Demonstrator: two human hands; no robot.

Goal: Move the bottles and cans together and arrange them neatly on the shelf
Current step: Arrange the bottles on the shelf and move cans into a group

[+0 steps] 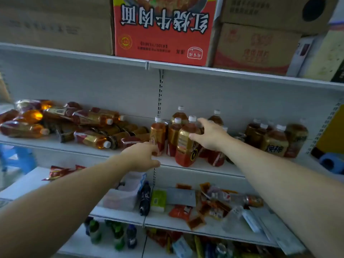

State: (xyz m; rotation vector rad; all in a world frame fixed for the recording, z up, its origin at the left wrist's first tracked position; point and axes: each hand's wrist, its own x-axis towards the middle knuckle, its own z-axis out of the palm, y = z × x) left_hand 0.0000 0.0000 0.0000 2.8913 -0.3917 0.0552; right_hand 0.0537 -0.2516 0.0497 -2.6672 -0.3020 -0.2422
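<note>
Amber tea bottles with white caps fill the white shelf. A heap of them lies on its side at the left. Several stand upright in the middle, and another upright group stands at the right. My left hand is at the base of the leftmost upright bottle, fingers curled against it. My right hand wraps its fingers and thumb around the upper part of the front upright bottle, which leans slightly. Dark cans sit low behind the bottles, mostly hidden.
Cardboard boxes, one red, stand on the shelf above. The shelf below holds snack packets, a green pack and a clear tub. Green bottles stand lower still. A blue object sits at the right end.
</note>
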